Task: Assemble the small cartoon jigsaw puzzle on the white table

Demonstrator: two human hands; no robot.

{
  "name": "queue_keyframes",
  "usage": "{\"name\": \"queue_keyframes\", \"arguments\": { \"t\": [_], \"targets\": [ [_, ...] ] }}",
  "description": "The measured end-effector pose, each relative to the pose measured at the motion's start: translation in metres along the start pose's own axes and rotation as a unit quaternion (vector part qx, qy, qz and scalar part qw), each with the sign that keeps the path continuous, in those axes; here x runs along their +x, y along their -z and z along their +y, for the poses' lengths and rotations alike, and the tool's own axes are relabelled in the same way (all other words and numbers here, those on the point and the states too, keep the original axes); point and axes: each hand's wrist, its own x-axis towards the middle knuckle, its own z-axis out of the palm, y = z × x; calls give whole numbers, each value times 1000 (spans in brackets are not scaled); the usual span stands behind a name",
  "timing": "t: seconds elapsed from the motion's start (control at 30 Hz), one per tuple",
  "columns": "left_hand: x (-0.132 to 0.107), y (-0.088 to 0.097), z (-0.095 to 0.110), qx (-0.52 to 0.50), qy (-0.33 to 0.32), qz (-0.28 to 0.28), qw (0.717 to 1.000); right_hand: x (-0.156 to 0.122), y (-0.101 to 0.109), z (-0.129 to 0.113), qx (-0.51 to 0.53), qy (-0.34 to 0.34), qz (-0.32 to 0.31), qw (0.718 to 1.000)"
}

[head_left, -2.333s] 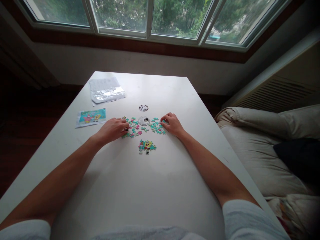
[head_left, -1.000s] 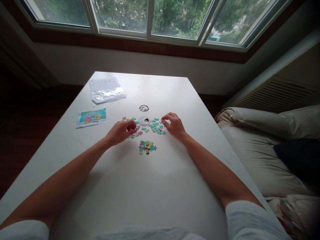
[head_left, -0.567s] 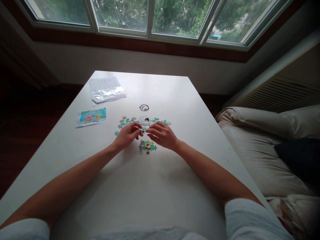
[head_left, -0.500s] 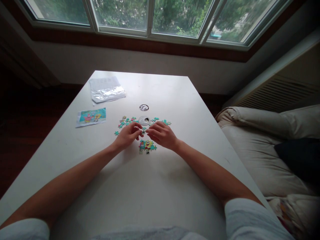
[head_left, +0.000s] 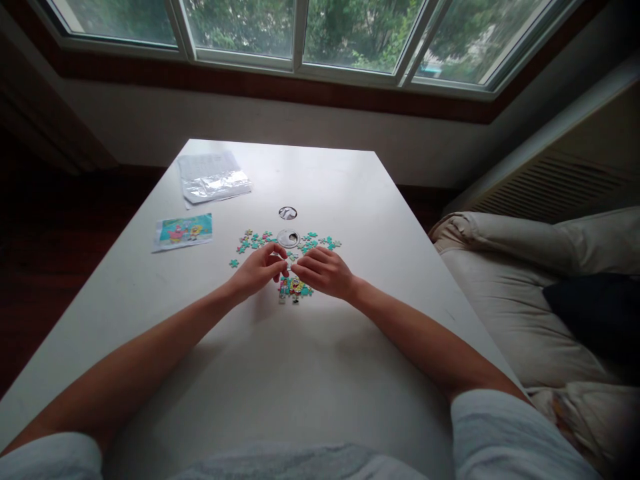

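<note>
Both hands meet over the middle of a white table (head_left: pixel 280 373). My left hand (head_left: pixel 260 269) is curled, its fingertips pinching a small puzzle piece. My right hand (head_left: pixel 323 271) faces it with fingertips pinched at the same spot, just above a small joined cluster of puzzle pieces (head_left: pixel 294 289) showing a yellow cartoon figure. Loose teal and pink puzzle pieces (head_left: pixel 255 240) lie scattered beyond the hands, more of them on the right (head_left: pixel 327 242). What the right fingers grip is too small to make out.
A round grommet hole (head_left: pixel 287 213) and its round cap (head_left: pixel 289 238) sit past the pieces. A printed picture card (head_left: pixel 183 231) and a clear plastic bag (head_left: pixel 213 180) lie at the far left. A cushioned sofa (head_left: pixel 530 300) stands right of the table, windows beyond.
Both hands came in from the two sides of the loose pieces and now meet above the joined cluster. The left hand brought a piece with it.
</note>
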Motion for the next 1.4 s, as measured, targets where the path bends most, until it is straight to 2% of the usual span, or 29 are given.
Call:
{"name": "queue_keyframes", "arguments": {
  "t": [0.17,0.27,0.37,0.5,0.6,0.7,0.83,1.17,1.4],
  "targets": [
    [-1,4,-5,31,13,-47,998,-5,4,-14,24,-21,11,999],
    [-5,10,-9,159,-23,-52,986,-12,6,-26,41,-28,12,999],
    [-14,16,-9,335,-84,-47,937,-17,6,-37,47,-9,-15,999],
    [-28,18,-11,433,-177,-73,881,-19,2,-46,40,13,-48,998],
    [-35,17,-14,453,-238,-99,853,-19,-1,-47,31,20,-54,998],
    [-37,17,-16,465,-262,-116,837,-18,-2,-47,23,23,-58,998],
    [-36,19,-18,470,-266,-135,830,-16,-2,-49,19,12,-72,997],
    [-41,25,-23,488,-268,-142,819,-14,0,-49,52,-10,-103,993],
    [-45,28,-21,518,-290,-153,790,-16,8,-49,80,-33,-116,990]
  ]
}}
